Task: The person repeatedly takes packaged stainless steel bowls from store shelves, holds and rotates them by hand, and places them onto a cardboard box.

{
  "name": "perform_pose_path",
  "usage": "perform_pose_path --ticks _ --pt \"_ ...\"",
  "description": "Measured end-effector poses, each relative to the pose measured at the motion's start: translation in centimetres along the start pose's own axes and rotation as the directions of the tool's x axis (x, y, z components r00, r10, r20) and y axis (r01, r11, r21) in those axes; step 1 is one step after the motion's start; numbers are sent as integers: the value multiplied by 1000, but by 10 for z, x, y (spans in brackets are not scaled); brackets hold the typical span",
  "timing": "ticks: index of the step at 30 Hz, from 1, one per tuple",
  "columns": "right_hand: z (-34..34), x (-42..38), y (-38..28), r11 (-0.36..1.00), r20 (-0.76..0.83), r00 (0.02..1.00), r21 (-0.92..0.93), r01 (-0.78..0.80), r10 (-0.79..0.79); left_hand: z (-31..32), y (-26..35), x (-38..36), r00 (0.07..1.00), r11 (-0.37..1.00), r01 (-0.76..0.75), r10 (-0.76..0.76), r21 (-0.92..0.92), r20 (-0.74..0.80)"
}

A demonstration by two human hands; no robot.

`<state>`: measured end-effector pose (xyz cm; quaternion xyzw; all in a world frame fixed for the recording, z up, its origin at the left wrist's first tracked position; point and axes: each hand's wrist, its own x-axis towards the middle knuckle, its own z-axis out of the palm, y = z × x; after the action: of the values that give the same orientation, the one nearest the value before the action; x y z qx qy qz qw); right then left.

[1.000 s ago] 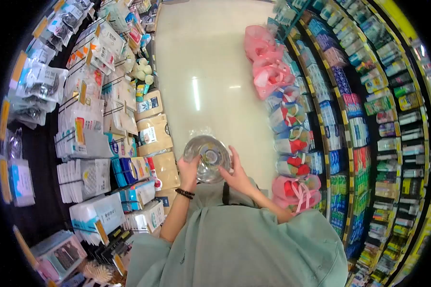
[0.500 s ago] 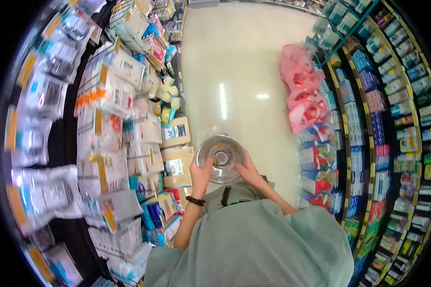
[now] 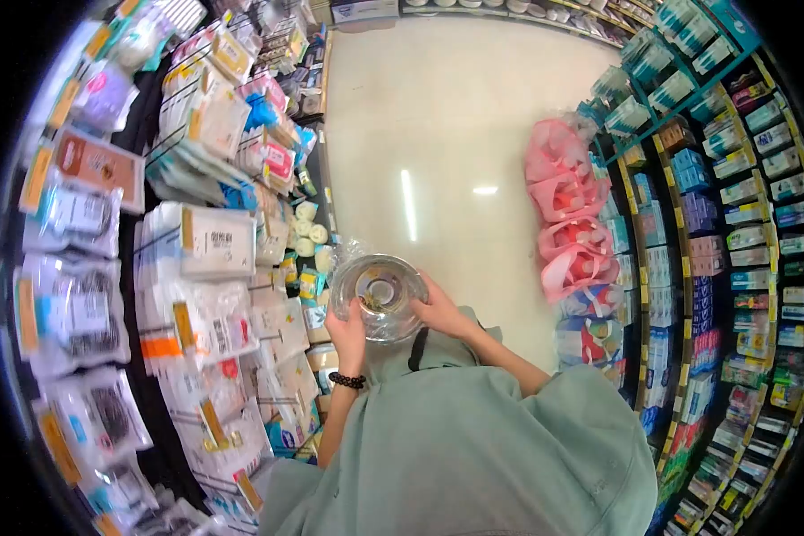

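Observation:
A round, clear bowl [image 3: 398, 323] is held in front of my body, above the aisle floor. My left hand [image 3: 347, 332] grips its near left side, with the thumb over the rim. On the right side my right hand [image 3: 438, 308] grips it the same way, thumb on top. Something small, yellowish and dark shows inside near the left thumb; I cannot make out what it is. Crumpled clear plastic film [image 3: 353, 253] sticks up at the bowl's far left edge. A dark bead bracelet [image 3: 347, 381] circles my left wrist.
Hanging packs [image 3: 219, 241] crowd the shelves on the left, close to my left arm. Pink bags [image 3: 567, 214] hang along the right side, before shelves of small boxes [image 3: 661, 295]. The pale shiny floor [image 3: 447, 107] runs ahead to a far shelf [image 3: 518, 13].
The bowl and both hands have shifted slightly left in the view, nearer the left shelves. Shelves and hanging bags on both sides have slid downward in view as I move forward.

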<state>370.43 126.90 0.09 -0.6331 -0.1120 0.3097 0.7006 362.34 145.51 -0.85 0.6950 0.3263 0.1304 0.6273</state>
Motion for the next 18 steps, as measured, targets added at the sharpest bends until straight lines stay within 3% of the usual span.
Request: perform_pose_path --ticks 9,13,14,18 --pt "-82 160 -17 999 -153 988 28 -16 20 100 26 182 982 991 66 -44 -116 181" --pt "-120 255 -79 982 -277 944 109 -154 179 159 101 285 982 999 -42 38 16 187" --pt "-130 281 -92 981 -327 926 108 -162 189 175 111 306 989 997 -80 78 5 123" --pt "-162 374 -122 978 -428 880 129 -165 205 217 146 392 976 989 -134 144 -69 161"
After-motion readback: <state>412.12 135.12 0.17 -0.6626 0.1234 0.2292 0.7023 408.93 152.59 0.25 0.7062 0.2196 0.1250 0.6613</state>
